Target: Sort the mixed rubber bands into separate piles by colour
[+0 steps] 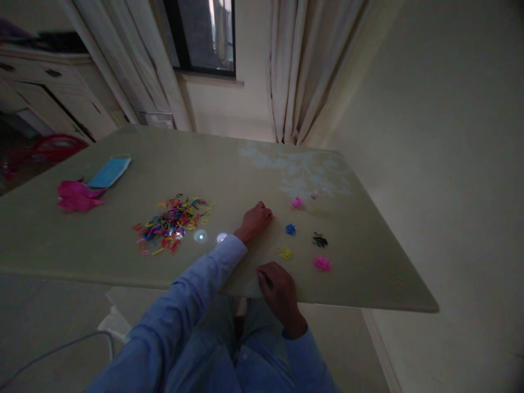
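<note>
On the table point(229, 164), a mixed pile of colourful small bands point(174, 221) lies left of my hands. My left hand point(256, 221) reaches over the table with its fingers curled together; a bit of red shows at its fingertips, too small to name. Near the front edge rests my right hand point(279, 289), fingers curled, contents hidden. To the right lie small separate heaps: blue point(290, 229), yellow point(284, 252), black point(320, 240), pink point(322, 264) and another pink one point(297, 203) farther back.
A blue face mask point(110, 172) and a crumpled pink item point(78, 196) lie at the table's left. A small clear object point(314, 195) sits at the back right. The wall borders the table's right side; curtains hang behind.
</note>
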The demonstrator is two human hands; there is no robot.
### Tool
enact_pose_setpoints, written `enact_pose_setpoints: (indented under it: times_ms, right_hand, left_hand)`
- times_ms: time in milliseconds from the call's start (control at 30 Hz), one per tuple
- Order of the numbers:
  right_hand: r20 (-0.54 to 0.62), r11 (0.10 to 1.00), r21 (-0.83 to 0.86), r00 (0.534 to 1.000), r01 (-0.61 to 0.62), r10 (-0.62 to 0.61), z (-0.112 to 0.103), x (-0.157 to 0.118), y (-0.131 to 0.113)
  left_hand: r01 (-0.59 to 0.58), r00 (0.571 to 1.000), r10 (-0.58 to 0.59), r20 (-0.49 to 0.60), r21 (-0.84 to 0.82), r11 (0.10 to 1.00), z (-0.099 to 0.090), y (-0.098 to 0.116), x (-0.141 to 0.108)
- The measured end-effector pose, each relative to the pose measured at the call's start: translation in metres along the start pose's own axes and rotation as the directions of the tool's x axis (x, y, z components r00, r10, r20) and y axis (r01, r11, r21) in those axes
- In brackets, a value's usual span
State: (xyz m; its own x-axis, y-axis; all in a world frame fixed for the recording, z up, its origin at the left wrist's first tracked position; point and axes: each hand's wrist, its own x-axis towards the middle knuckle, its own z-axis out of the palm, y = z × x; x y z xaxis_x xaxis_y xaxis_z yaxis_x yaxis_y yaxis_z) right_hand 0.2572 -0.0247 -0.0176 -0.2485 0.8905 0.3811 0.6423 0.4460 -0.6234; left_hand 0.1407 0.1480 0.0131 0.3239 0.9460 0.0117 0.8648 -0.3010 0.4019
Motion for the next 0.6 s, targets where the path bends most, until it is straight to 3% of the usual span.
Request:
enact_pose_setpoints:
  times_ms: [233, 600]
  right_hand:
    - [0.014, 1.000, -0.004, 1.000, -0.017, 0.017, 0.001, 0.000, 0.000]
    - [0.008, 1.000, -0.011, 1.000, -0.017, 0.017, -0.002, 0.001, -0.002]
  left_hand:
    - [-0.087, 0.996, 0.085, 0.035, 0.065, 0.994, 0.003, -0.005, 0.001]
    - [-0.051, 0.998, 0.050, 0.032, 0.053, 0.997, -0.002, -0.017, -0.001]
